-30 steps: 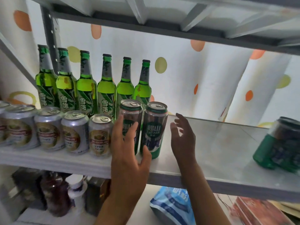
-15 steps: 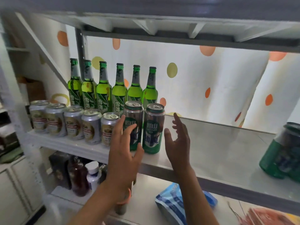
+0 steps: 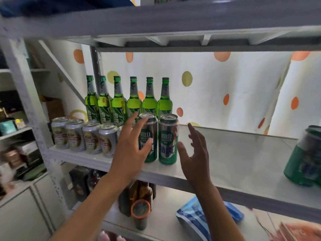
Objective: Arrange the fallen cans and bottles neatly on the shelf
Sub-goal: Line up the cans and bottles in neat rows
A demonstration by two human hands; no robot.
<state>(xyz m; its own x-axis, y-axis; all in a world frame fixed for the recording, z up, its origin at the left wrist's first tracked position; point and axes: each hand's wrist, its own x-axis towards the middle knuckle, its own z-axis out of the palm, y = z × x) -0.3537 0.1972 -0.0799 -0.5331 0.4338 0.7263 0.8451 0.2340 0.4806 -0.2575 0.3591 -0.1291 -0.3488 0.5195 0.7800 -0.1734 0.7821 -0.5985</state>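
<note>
While two tall green cans (image 3: 159, 139) stand upright near the shelf (image 3: 225, 171) front edge, the left hand (image 3: 130, 145) and right hand (image 3: 194, 153) flank them, fingers spread, gripping nothing. Bare shelf stretches rightward to another green can (image 3: 305, 157), with green bottles (image 3: 128, 101) behind.

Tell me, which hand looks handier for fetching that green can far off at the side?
Probably the right hand: it is open, holds nothing and is nearer the green can at the shelf's right end. The left hand is by the standing cans.
</note>
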